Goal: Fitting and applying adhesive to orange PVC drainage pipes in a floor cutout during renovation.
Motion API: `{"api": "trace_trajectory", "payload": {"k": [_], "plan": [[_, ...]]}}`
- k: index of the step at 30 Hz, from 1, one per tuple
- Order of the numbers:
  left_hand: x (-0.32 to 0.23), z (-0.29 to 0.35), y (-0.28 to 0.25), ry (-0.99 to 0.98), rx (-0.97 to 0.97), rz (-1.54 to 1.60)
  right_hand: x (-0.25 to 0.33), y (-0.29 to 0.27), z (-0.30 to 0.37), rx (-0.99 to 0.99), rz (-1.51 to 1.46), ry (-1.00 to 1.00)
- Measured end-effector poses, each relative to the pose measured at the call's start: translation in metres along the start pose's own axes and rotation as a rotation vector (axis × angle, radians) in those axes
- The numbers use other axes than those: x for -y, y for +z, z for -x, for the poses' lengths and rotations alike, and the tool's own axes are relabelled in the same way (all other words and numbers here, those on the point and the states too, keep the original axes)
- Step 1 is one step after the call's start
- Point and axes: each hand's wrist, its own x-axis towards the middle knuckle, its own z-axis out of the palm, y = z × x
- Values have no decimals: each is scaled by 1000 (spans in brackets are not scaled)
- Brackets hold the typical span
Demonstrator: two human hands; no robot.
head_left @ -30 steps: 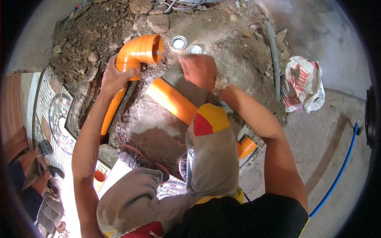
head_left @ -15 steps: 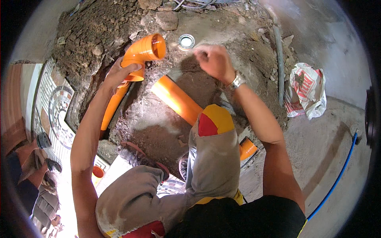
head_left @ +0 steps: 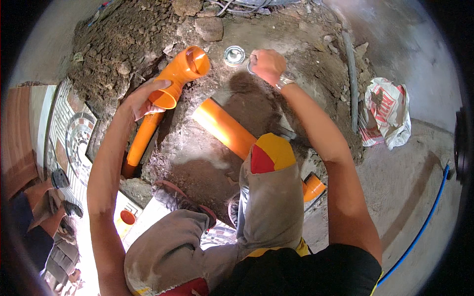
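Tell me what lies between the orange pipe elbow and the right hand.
The head view shows a round metal tin between the orange pipe elbow and the right hand, plus a partly hidden metal rim at the hand.

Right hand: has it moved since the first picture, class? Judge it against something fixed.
Yes. Against the large stone near the top edge, the right hand has moved mainly up the picture and slightly to the right.

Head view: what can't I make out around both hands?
In the head view:
Left hand: fingers partly hidden by the orange elbow.
Right hand: fingertips curled out of sight, so its hold on the round rim is unclear.
Straight orange pipe: near end hidden by the knee.
Round tin: contents too small to identify.
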Motion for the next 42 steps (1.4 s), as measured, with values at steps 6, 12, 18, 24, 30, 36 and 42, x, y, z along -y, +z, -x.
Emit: {"api": "trace_trajectory", "payload": {"k": [6, 12, 18, 24, 30, 36, 42], "plan": [[-35, -13, 10, 129, -104, -169, -34, 6, 8, -206, -267, -2], [-61, -28, 23, 69, -193, -408, -17, -10, 34, -158, -690, -108], [-65, -18, 32, 10, -126, -429, 7, -8, 23, -518, 53, -492], [-67, -6, 25, 53, -168, -368, 13, -24, 39, -224, 178, -610], [-60, -9, 31, 67, -144, -494, 33, -23, 50, -373, -254, -540], [-58, 4, 28, 195, -156, -318, 22, -25, 53, -358, 38, -522], [-30, -4, 22, 209, -77, 35, 7, -38, 40, -250, -344, -367]]}}
